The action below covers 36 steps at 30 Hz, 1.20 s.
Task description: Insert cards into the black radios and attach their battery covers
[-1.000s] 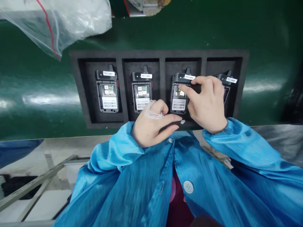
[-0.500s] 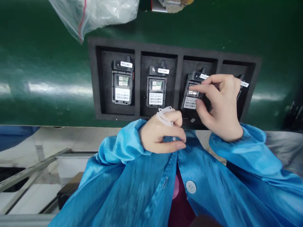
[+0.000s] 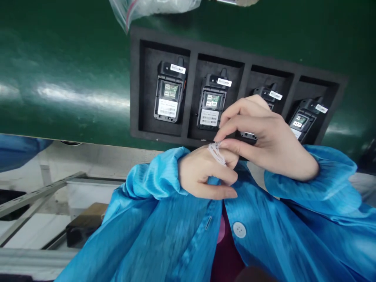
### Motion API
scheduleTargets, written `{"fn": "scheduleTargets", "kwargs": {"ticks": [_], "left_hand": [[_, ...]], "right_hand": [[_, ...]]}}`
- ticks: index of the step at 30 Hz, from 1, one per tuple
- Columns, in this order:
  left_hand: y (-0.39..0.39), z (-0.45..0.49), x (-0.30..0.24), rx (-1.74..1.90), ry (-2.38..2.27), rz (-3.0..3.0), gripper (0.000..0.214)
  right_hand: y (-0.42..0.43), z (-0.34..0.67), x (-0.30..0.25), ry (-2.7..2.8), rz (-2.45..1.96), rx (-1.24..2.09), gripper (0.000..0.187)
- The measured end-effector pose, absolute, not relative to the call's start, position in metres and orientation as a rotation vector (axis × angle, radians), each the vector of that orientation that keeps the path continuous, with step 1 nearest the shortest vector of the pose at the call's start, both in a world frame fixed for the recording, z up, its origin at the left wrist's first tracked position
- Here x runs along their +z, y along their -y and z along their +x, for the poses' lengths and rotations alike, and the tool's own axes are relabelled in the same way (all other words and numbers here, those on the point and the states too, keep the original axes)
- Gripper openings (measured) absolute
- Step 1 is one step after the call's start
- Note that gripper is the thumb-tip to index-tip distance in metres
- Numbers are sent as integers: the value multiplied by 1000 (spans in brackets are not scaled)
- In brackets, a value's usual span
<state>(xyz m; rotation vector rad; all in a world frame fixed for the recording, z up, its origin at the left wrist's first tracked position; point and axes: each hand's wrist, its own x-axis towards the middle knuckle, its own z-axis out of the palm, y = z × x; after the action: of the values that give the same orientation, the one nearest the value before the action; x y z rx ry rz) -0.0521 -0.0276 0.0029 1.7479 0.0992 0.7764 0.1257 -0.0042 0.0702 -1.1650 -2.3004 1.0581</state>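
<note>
My left hand (image 3: 205, 172) is held palm down at the table edge, fingers loosely bent and thumb apart, with nothing visible in its grasp. Several thin whitish loops or strips (image 3: 217, 154) lie across its knuckles. Thumb and forefinger of my right hand (image 3: 255, 133) pinch the upper end of these strips. Behind that hand, a handheld device (image 3: 264, 94) is partly covered in its tray compartment. Similar black devices with an open back, stubby antenna and white labels are the left one (image 3: 169, 92), the second one (image 3: 214, 100) and the right one (image 3: 305, 117).
A black foam tray (image 3: 192, 84) with compartments lies on the green table (image 3: 73, 66). Beyond it is a clear plastic bag (image 3: 164, 6) with a red seal line. Below the table edge stand a metal frame (image 3: 44, 192) and a brown box (image 3: 85, 225).
My right hand has left the third device and moved left and down to the strips on my left hand, closing on them. The view has shifted, so the tray appears farther right.
</note>
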Motion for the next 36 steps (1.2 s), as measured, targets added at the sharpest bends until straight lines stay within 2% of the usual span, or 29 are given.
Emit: {"fn": "scheduleTargets", "kwargs": {"ticks": [7,13,18,29,33,36], "left_hand": [[24,-62,3,806,-117,1549,20],[33,-62,-4,1024,-217,991,28],[39,-59,-8,1035,-302,708,35],[29,-76,-7,975,-452,453,35],[18,-87,-4,1148,-515,483,24],[13,-83,2,1290,-558,687,21]], "right_hand": [[7,127,72,2255,-1212,928,11],[13,131,71,2210,-1255,799,10],[11,129,71,2243,-1171,823,4],[3,127,82,2205,-1097,953,3],[6,131,83,2137,-1255,836,2],[8,141,80,2046,-1344,898,3]]}}
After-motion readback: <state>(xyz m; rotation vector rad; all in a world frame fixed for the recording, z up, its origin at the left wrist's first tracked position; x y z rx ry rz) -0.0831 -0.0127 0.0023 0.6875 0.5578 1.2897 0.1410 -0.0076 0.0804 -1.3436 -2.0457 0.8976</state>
